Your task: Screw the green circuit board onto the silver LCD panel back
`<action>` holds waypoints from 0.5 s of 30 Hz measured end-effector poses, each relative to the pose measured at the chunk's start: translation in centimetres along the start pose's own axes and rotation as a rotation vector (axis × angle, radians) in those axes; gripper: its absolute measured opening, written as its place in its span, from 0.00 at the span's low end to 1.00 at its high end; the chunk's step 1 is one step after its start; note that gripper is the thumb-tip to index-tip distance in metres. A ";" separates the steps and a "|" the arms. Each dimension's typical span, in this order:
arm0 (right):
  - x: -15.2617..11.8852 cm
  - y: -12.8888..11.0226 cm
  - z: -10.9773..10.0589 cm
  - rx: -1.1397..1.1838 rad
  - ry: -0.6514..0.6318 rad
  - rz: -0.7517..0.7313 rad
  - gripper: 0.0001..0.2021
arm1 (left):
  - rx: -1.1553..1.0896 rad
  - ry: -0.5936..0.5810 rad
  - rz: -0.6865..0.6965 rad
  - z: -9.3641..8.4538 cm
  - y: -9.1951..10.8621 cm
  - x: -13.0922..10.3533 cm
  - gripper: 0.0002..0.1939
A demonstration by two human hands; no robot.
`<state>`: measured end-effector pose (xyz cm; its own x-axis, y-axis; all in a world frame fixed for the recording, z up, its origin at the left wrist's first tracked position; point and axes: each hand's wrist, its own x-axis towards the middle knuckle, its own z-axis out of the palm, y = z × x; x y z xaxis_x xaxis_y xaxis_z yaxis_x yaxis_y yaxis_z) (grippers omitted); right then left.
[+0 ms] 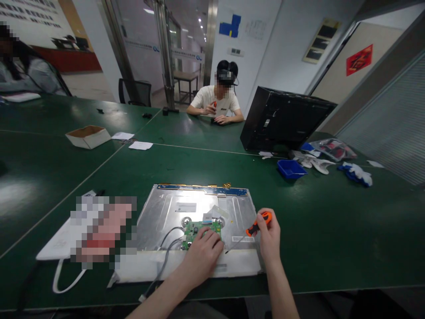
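In front of me a display panel (152, 226) lies with its silver metal back up, a white strip along its near edge. A green circuit board (189, 231) rests on the panel, with dark cables running from its left side. My left hand (206, 248) is closed over the board's right part, fingers bent on it and thumb hidden. In my right hand (269, 235), at the panel's right edge, is a screwdriver (255, 225) with an orange and black handle. Its thin shaft slants down to the left, the tip near the white strip, right of my left hand.
Left of the panel lies a white device (55, 243) with a cable, partly blurred out. Farther off are an open box (89, 137), paper slips, a blue tray (291, 169), gloves (357, 173) and a large black casing (285, 122). A person (215, 99) works across the table.
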<state>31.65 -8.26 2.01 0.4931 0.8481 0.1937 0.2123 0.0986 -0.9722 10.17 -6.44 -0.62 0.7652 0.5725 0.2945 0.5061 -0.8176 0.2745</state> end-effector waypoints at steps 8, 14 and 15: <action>2.8 -0.6 2.7 -0.104 -0.086 -0.140 0.12 | 0.022 0.069 0.009 0.6 -0.1 -0.4 0.07; 3.5 -1.6 3.4 -0.192 -0.130 -0.264 0.12 | 0.031 0.148 0.009 0.9 -0.3 -0.5 0.06; 3.5 -1.9 3.4 -0.205 -0.143 -0.285 0.11 | 0.032 0.155 0.010 0.9 -0.3 -0.5 0.06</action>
<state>30.12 -3.68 4.12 0.2708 0.8671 0.4181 0.4954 0.2468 -0.8329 10.00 -6.54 -1.68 0.7009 0.5646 0.4357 0.5127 -0.8236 0.2425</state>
